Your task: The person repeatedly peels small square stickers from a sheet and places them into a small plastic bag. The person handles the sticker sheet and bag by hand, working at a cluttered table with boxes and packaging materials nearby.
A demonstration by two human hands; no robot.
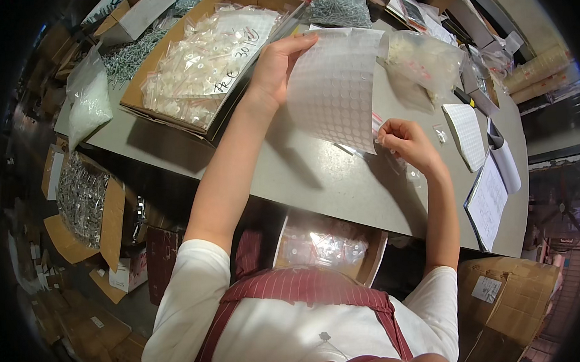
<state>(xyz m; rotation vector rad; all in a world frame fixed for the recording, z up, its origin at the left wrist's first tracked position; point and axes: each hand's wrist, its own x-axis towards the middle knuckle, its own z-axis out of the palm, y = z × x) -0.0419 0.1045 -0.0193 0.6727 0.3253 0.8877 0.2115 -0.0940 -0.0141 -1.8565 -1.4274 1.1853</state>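
My left hand (277, 70) grips a sheet of round clear stickers (334, 92) by its upper left edge, thumb on top, and holds it up off the table. The sheet bows slightly, with rows of dots across it. My right hand (410, 145) is closed in a pinch at the sheet's lower right corner; what lies between its fingertips is too small to make out. Just beneath that hand a small clear plastic bag (413, 174) lies on the table. A pink strip shows between the sheet and the right fingers.
An open carton (131, 91) full of small zip bags stands at the left. Another dotted sheet (464, 134) and a clipboard (488, 201) lie at the right. A large clear bag (424, 62) sits behind. Below the table edge, an open box (377, 258) holds more bags.
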